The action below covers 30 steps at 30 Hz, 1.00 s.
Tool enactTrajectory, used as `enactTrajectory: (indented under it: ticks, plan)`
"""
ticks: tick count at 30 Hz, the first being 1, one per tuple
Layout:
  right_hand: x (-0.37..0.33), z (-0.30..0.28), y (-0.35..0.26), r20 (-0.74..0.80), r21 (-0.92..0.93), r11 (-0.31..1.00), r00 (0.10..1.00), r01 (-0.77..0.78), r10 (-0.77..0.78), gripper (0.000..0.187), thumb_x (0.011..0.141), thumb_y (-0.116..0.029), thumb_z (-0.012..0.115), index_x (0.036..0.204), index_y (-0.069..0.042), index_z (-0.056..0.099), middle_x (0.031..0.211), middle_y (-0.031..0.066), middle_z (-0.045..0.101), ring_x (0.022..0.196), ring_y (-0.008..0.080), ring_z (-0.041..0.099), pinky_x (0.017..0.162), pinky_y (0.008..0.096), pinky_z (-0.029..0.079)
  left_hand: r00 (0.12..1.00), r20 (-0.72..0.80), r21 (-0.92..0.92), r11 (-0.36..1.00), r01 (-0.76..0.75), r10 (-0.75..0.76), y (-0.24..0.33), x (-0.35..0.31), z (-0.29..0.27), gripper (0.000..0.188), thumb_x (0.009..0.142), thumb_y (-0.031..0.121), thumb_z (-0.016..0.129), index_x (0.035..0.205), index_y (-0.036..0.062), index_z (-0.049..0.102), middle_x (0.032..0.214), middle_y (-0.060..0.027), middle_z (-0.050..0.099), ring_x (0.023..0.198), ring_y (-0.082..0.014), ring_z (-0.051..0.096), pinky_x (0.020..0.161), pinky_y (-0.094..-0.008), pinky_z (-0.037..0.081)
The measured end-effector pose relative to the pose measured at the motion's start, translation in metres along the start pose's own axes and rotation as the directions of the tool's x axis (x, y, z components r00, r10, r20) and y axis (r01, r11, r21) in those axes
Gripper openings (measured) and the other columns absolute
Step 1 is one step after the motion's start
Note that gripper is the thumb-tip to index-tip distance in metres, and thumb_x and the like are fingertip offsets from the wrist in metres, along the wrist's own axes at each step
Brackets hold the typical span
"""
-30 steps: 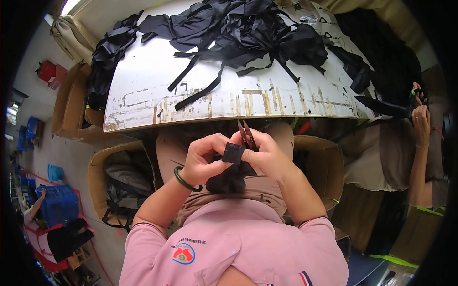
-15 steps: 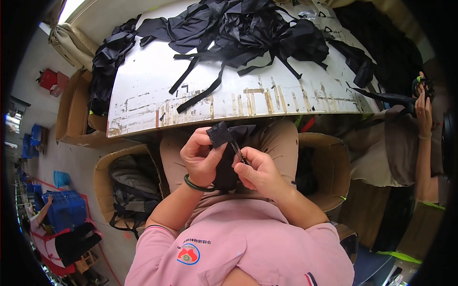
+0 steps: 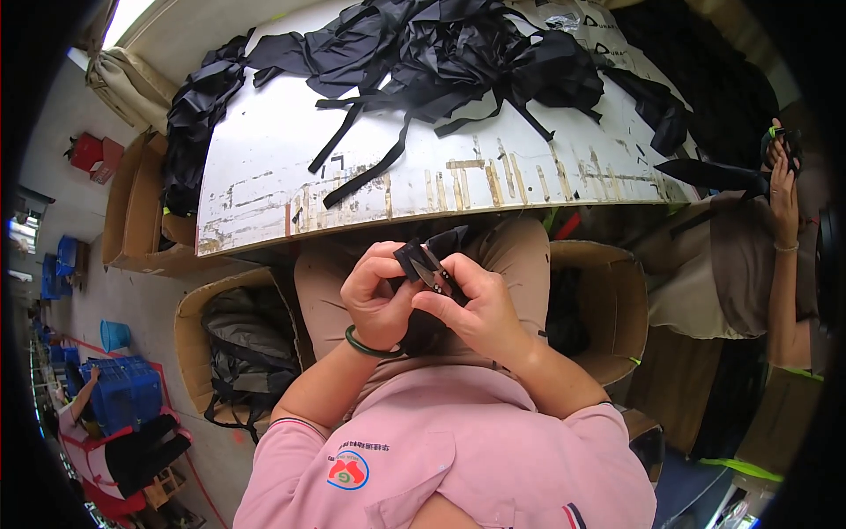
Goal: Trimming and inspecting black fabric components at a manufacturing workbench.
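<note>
Above my lap, my left hand point(image 3: 377, 300) is closed, its thumb and fingers pinching a small piece of black fabric point(image 3: 407, 257). My right hand point(image 3: 480, 304) grips a pair of dark thread snips point(image 3: 432, 280), whose blades point up and left against the fabric. The blades stand somewhat apart. More of the black cloth hangs below and behind my hands, mostly hidden by them. A dark green bangle circles my left wrist.
A white worktable point(image 3: 264, 167) with worn tape strips stands just ahead, heaped with black fabric and straps point(image 3: 458, 53). Cardboard boxes flank my knees; the left box point(image 3: 189, 326) holds grey and black bags. Another person's hand point(image 3: 782, 194) works with black material at the right.
The snips have come up and left against the fabric, and their blades now show spread apart. My left hand has tilted the fabric piece. At right, the other person's black strip has shifted.
</note>
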State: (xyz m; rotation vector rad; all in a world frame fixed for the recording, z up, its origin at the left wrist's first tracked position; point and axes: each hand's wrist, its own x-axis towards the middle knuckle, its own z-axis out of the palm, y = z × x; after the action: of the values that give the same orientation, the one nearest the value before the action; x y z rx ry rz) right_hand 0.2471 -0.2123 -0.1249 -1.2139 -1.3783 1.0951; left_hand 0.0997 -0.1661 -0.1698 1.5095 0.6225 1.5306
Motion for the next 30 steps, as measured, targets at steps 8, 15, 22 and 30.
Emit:
enactTrajectory:
  ticks: [8, 15, 22, 30]
  plan:
    - [-0.003, -0.004, 0.0, 0.048, 0.035, 0.992, 0.992, -0.117, 0.116, 0.03, 0.085, -0.024, 0.073, 0.082, -0.002, 0.052, 0.063, 0.0058, 0.048, 0.056, 0.0134, 0.04, 0.052, 0.0282, 0.039, 1.0, -0.023, -0.014, 1.0, -0.017, 0.017, 0.001, 0.001, 0.002, 0.02, 0.073, -0.014, 0.067, 0.083, 0.0004, 0.059, 0.095, -0.0116, 0.064, 0.088, -0.0196, 0.059, 0.075, -0.0287, 0.047]
    - [-0.003, -0.005, -0.001, 0.032, -0.002, 0.998, 0.997, -0.066, 0.066, 0.032, 0.086, -0.026, 0.072, 0.081, -0.002, 0.052, 0.063, 0.006, 0.048, 0.056, 0.0135, 0.041, 0.051, 0.0288, 0.038, 0.997, 0.038, 0.041, 0.997, -0.072, 0.071, 0.003, 0.004, 0.0, 0.02, 0.071, -0.013, 0.068, 0.082, 0.001, 0.059, 0.095, -0.0121, 0.065, 0.084, -0.0193, 0.058, 0.073, -0.0285, 0.046]
    - [-0.006, -0.007, 0.004, 0.016, -0.018, 1.0, 1.0, -0.023, 0.023, 0.031, 0.087, -0.026, 0.071, 0.081, -0.002, 0.052, 0.062, 0.006, 0.047, 0.056, 0.0122, 0.041, 0.051, 0.0283, 0.038, 0.98, 0.156, 0.058, 0.989, -0.135, 0.125, 0.0, 0.007, -0.006, 0.022, 0.067, -0.015, 0.066, 0.079, 0.0024, 0.059, 0.094, -0.0127, 0.067, 0.079, -0.0203, 0.057, 0.071, -0.0309, 0.044]
    - [-0.011, -0.027, 0.003, 0.126, 0.096, 0.972, 0.971, -0.214, 0.201, 0.026, 0.088, -0.026, 0.069, 0.086, -0.003, 0.057, 0.063, -0.0004, 0.047, 0.058, 0.0072, 0.041, 0.052, 0.026, 0.037, 0.957, 0.283, -0.085, 0.992, 0.094, -0.067, 0.006, 0.015, -0.018, 0.018, 0.07, -0.014, 0.066, 0.08, 0.0003, 0.06, 0.093, -0.0124, 0.066, 0.083, -0.0191, 0.059, 0.075, -0.0294, 0.046]
